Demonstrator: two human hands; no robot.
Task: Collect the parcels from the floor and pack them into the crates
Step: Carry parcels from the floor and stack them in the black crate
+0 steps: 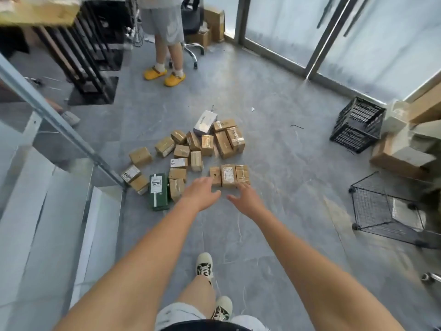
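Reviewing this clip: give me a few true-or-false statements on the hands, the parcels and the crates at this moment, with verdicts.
1. Both hands are open and hold nothing. True: the left hand and right hand reach toward a row of three parcels.
2. The green box lies at the right of the pile. False: it lies at the left.
3. The black crate already holds parcels. False: none show inside it.
4. A wire crate stands at the right. True.
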